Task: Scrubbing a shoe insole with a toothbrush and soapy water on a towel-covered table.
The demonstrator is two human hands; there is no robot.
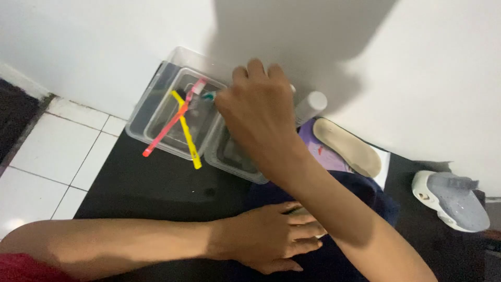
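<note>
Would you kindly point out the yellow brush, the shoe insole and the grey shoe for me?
yellow brush (186, 131), head view, middle of its handle.
shoe insole (347, 147), head view, centre of its beige top face.
grey shoe (454, 194), head view, grey upper.

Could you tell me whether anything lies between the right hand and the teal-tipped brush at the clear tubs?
Nothing visible does. The right hand is already at the teal-tipped brush, over the clear tubs. The pink brush and yellow brush lie beside it, across a tub.
</note>
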